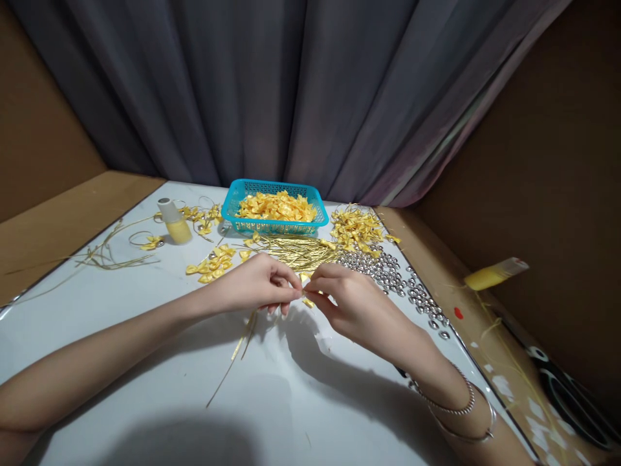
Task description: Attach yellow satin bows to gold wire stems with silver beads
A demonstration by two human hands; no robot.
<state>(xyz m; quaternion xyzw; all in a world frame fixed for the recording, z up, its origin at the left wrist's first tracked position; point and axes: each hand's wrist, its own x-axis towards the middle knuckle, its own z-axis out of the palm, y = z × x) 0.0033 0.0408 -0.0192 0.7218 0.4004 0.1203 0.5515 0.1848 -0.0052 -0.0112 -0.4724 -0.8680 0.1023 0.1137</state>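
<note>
My left hand (266, 283) and my right hand (347, 298) meet fingertip to fingertip over the white table. Both are closed in a pinch. Gold cord (248, 336) trails out below my left hand, its ends pointing toward me. Bits of yellow ribbon bow (308, 302) show right by the joined fingertips; whether they are held or lie behind cannot be made out. Whatever sits in my right fingertips is hidden. Just beyond the hands lies a bundle of cut gold cords (295, 251). Loose yellow bows (213, 264) lie beyond my left forearm.
A blue basket (275, 225) of yellow bows stands at the back. Right of it are a pile of corded bows (356, 228) and scattered silver beads (383, 268). A glue bottle (175, 222) stands left; another bottle (495, 274) and black scissors (572, 401) lie right, off the white table.
</note>
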